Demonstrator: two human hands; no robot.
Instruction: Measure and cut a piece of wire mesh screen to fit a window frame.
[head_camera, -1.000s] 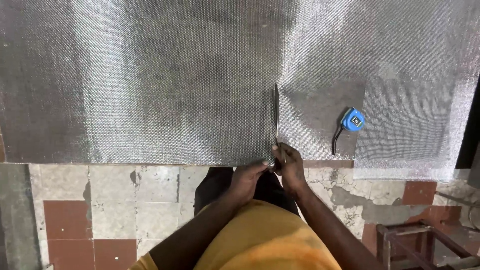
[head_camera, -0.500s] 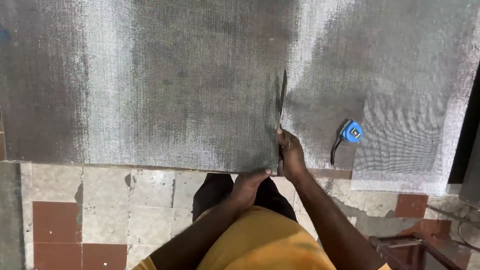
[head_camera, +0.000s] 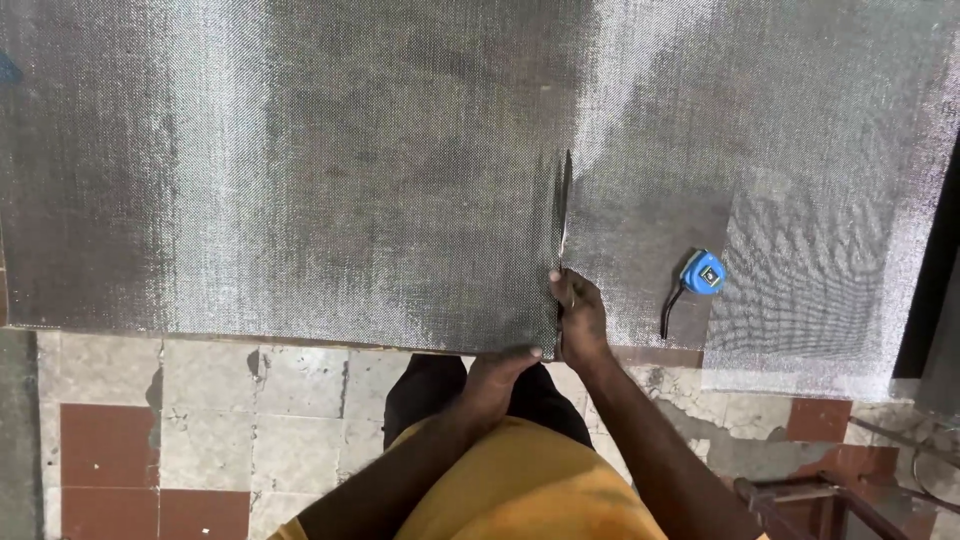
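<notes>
R hand (head_camera: 580, 318) grips scissors (head_camera: 562, 215) in mesh sheet (head_camera: 300, 180); L hand (head_camera: 497, 378) pinches its edge.

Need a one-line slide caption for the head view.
Right hand runs scissors through grey mesh sheet; left hand at its edge, blue tape measure nearby.

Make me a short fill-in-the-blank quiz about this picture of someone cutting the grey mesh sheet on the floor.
1. The right hand works a pair of ____ along a cut in the mesh sheet.
2. The left hand grips the sheet's near ____.
3. The tape measure lying on the mesh is ____ in colour.
4. The tape measure lies to the ____ of the cut.

Missing words: scissors; edge; blue; right
</notes>
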